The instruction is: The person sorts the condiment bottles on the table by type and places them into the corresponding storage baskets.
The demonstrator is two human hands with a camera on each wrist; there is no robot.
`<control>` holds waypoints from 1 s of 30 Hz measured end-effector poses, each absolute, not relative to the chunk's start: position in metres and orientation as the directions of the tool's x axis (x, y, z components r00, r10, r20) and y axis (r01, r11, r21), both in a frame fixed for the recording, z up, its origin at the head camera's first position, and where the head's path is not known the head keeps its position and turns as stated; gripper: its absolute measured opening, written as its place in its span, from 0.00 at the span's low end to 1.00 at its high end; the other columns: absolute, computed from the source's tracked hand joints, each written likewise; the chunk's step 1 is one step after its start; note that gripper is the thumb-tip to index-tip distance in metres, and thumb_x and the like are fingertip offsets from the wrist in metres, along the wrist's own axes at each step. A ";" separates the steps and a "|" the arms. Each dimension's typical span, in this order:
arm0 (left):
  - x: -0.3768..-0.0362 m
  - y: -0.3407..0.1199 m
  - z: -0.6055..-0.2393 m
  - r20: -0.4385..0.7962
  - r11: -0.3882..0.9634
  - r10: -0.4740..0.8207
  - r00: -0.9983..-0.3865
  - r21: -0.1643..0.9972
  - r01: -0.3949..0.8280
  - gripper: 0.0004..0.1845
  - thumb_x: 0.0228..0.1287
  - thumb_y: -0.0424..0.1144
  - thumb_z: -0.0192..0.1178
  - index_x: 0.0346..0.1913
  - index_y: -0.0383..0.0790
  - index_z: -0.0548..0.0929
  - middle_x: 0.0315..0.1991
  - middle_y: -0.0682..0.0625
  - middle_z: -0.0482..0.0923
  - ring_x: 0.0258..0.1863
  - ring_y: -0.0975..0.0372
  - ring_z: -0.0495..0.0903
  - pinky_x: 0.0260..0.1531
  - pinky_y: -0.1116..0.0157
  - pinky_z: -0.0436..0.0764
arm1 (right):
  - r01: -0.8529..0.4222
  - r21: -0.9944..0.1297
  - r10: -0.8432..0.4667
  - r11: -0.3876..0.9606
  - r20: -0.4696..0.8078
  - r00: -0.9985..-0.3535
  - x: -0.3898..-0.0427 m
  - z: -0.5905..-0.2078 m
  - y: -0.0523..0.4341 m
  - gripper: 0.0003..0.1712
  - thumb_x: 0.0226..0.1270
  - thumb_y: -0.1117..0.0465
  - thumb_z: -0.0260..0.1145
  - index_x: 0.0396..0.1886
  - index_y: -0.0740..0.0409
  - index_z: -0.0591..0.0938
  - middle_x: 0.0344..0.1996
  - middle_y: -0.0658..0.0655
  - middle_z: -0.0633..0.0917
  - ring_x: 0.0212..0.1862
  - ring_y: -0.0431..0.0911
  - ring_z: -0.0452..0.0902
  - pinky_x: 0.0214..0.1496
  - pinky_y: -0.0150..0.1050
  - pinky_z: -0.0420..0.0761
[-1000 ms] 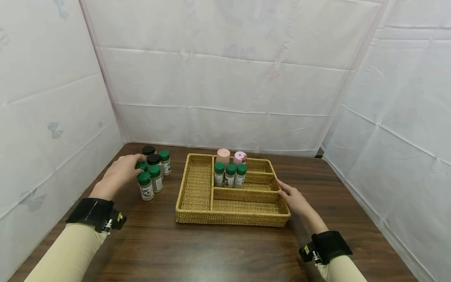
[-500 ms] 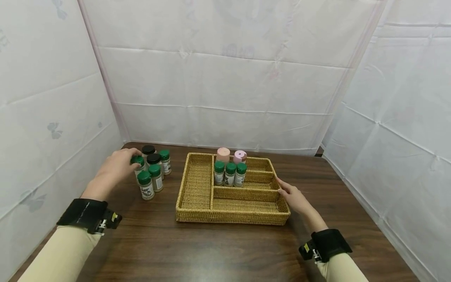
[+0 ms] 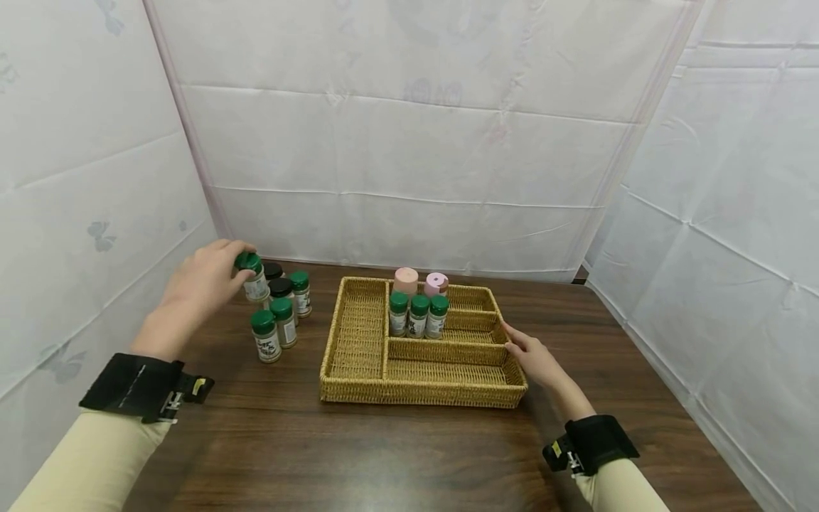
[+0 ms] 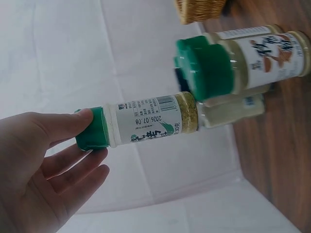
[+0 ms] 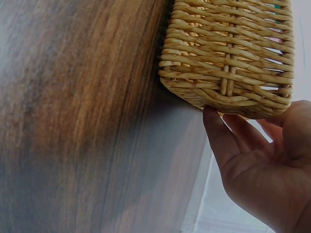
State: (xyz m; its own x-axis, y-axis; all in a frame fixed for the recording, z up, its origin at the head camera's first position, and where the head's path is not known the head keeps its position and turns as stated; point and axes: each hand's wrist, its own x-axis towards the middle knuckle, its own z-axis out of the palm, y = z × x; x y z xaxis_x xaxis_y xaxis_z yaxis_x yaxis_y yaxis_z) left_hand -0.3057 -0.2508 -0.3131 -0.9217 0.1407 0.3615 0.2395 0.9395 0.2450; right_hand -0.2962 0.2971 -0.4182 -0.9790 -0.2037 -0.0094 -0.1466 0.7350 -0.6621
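Note:
My left hand (image 3: 203,283) pinches the green cap of a spice jar (image 3: 252,276) and holds it lifted above the cluster of jars (image 3: 279,318) standing on the table at the left. In the left wrist view the held jar (image 4: 146,121) shows its white label, with my thumb and fingers (image 4: 68,127) on the cap. A divided wicker basket (image 3: 358,341) sits mid-table with three green-capped jars (image 3: 419,317) and two pink-topped containers (image 3: 419,282) in its rear compartments. My right hand (image 3: 532,359) rests with straight fingers against the basket's right side (image 5: 228,73).
White sheeting walls the brown table (image 3: 384,455) on the left, back and right. Several green- and black-capped jars stand between the basket and the left wall. The basket's long left compartment and front compartment hold nothing.
My left hand has raised the green-capped jar out of the cluster, up and slightly left. The right hand has stayed on the basket's side.

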 end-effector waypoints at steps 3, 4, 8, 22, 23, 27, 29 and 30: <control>-0.301 -0.244 -0.305 0.378 0.938 0.149 -0.914 0.239 0.252 0.24 0.70 0.39 0.62 0.66 0.38 0.73 0.58 0.33 0.75 0.48 0.40 0.79 0.41 0.41 0.80 | -0.132 -0.673 -0.195 0.728 -0.018 -0.981 -0.297 -0.418 0.297 0.32 0.82 0.62 0.47 0.81 0.55 0.53 0.54 0.76 0.76 0.27 0.50 0.69 0.39 0.44 0.74; -0.300 -0.242 -0.302 0.380 0.937 0.153 -0.912 0.236 0.256 0.24 0.70 0.39 0.62 0.66 0.38 0.73 0.59 0.33 0.74 0.49 0.40 0.79 0.42 0.41 0.80 | -0.127 -0.677 -0.194 0.725 -0.023 -0.981 -0.297 -0.418 0.298 0.32 0.82 0.62 0.47 0.81 0.54 0.53 0.44 0.73 0.76 0.23 0.46 0.60 0.34 0.42 0.68; -0.295 -0.232 -0.293 0.383 0.937 0.170 -0.908 0.224 0.269 0.24 0.71 0.39 0.61 0.66 0.39 0.72 0.63 0.34 0.73 0.51 0.40 0.79 0.45 0.40 0.79 | -0.121 -0.686 -0.193 0.717 -0.029 -0.981 -0.297 -0.418 0.298 0.32 0.82 0.62 0.48 0.81 0.54 0.53 0.28 0.56 0.68 0.18 0.41 0.51 0.28 0.38 0.63; -0.275 -0.178 -0.276 0.467 0.895 0.299 -0.832 0.164 0.414 0.22 0.71 0.40 0.62 0.65 0.41 0.75 0.61 0.39 0.77 0.50 0.45 0.82 0.44 0.44 0.82 | -0.095 -0.668 -0.168 0.738 -0.044 -0.985 -0.298 -0.418 0.297 0.32 0.82 0.61 0.48 0.81 0.51 0.53 0.48 0.73 0.77 0.26 0.45 0.62 0.35 0.40 0.68; -0.273 -0.174 -0.276 0.475 0.889 0.313 -0.822 0.158 0.430 0.22 0.70 0.41 0.62 0.64 0.41 0.76 0.60 0.39 0.77 0.48 0.46 0.83 0.43 0.46 0.83 | -0.093 -0.670 -0.168 0.737 -0.047 -0.985 -0.298 -0.418 0.297 0.32 0.83 0.61 0.47 0.81 0.51 0.53 0.48 0.73 0.77 0.26 0.47 0.62 0.36 0.40 0.68; -0.268 -0.156 -0.275 0.504 0.859 0.363 -0.783 0.144 0.491 0.21 0.69 0.40 0.64 0.63 0.41 0.77 0.58 0.42 0.80 0.46 0.50 0.84 0.43 0.49 0.85 | -0.108 -0.661 -0.176 0.742 -0.036 -0.984 -0.298 -0.419 0.298 0.32 0.82 0.61 0.47 0.81 0.51 0.53 0.64 0.76 0.71 0.37 0.55 0.72 0.41 0.42 0.71; -0.266 -0.147 -0.275 0.507 0.845 0.382 -0.773 0.147 0.514 0.21 0.68 0.40 0.65 0.62 0.41 0.78 0.57 0.43 0.80 0.47 0.50 0.85 0.44 0.50 0.85 | -0.118 -0.663 -0.183 0.739 -0.030 -0.983 -0.298 -0.419 0.298 0.32 0.82 0.61 0.47 0.81 0.52 0.53 0.69 0.75 0.68 0.38 0.57 0.72 0.44 0.43 0.70; -0.266 -0.142 -0.275 0.505 0.841 0.390 -0.770 0.146 0.522 0.21 0.68 0.40 0.65 0.62 0.41 0.78 0.57 0.44 0.81 0.48 0.50 0.85 0.45 0.50 0.85 | -0.113 -0.669 -0.182 0.734 -0.035 -0.983 -0.298 -0.420 0.298 0.32 0.83 0.61 0.47 0.81 0.52 0.52 0.63 0.77 0.73 0.33 0.56 0.69 0.42 0.44 0.71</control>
State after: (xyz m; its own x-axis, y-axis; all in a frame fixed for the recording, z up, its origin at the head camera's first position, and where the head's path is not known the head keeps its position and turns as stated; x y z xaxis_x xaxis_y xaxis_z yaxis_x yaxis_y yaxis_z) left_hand -0.2655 -0.1424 -0.2746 -0.7698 0.3899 0.5054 0.5217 0.8405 0.1461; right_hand -0.2983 0.2980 -0.4196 -0.9826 -0.1824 -0.0346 -0.1127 0.7343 -0.6694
